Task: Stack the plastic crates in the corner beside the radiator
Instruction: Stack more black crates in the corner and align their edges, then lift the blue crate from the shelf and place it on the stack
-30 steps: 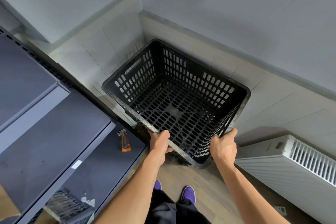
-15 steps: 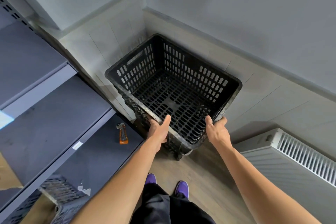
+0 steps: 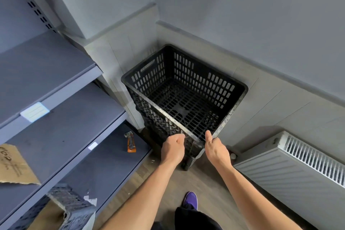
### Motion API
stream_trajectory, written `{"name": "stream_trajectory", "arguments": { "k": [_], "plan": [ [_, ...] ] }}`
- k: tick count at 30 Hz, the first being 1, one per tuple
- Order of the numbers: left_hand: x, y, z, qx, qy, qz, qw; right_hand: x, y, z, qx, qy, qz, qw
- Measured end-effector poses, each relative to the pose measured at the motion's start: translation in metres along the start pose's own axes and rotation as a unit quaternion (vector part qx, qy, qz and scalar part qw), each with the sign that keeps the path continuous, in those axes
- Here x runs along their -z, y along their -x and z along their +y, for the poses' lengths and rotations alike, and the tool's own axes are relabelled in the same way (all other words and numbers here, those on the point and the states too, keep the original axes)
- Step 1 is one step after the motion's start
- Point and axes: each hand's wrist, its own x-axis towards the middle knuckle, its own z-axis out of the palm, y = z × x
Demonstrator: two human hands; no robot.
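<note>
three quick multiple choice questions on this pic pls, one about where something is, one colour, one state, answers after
1. Where does the small orange-handled tool lie?
A. inside the crate
B. on the lowest grey metal shelf, left of the crate
C. on top of the radiator

2. What colour is the shoe at the bottom of the view?
A. purple
B. white
C. red

3. How is the black slotted plastic crate in the corner?
A. upside down
B. filled with boxes
C. open side up and empty

Answers:
1 B: the small orange-handled tool rests on the lowest grey metal shelf, apart from the crate.
2 A: the shoe on the wood floor is purple.
3 C: the black slotted plastic crate shows its bare perforated bottom, with nothing in it.
</note>
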Motion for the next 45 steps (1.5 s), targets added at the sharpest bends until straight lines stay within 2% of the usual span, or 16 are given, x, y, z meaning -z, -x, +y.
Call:
{"name": "stream_trajectory", "arguments": {
  "k": [7, 13, 17, 23, 31, 34, 41, 45],
  "plan": [
    [0.052, 0.028, -0.047, -0.008, -0.036, 0.058, 0.998, -0.034, 0.055, -0.02, -0.062, -0.023, -0.033, 0.997],
    [0.09, 0.057, -0.115, -0.015, 0.012, 0.021, 1.0, -0.096, 0.12, -0.049, 0.04, -0.028, -0.094, 0.994],
    [0.112, 0.081, -0.157, -0.023, -0.002, -0.004, 1.0, -0.132, 0.158, -0.065, 0.072, -0.051, -0.15, 0.985],
    [0.144, 0.113, -0.224, 0.051, 0.018, 0.014, 0.998, -0.174, 0.197, -0.08, 0.139, 0.019, -0.194, 0.971],
    [0.166, 0.177, -0.307, 0.146, 0.098, 0.109, 0.978, -0.241, 0.235, -0.1, 0.278, 0.084, -0.278, 0.916],
    [0.167, 0.202, -0.338, 0.174, 0.125, 0.134, 0.968, -0.266, 0.256, -0.101, 0.284, 0.1, -0.303, 0.904],
    [0.191, 0.269, -0.422, 0.254, 0.165, 0.223, 0.927, -0.337, 0.31, -0.108, 0.327, 0.158, -0.376, 0.853],
    [0.21, 0.287, -0.469, 0.283, 0.166, 0.245, 0.912, -0.375, 0.333, -0.117, 0.332, 0.169, -0.385, 0.845]
  ]
}}
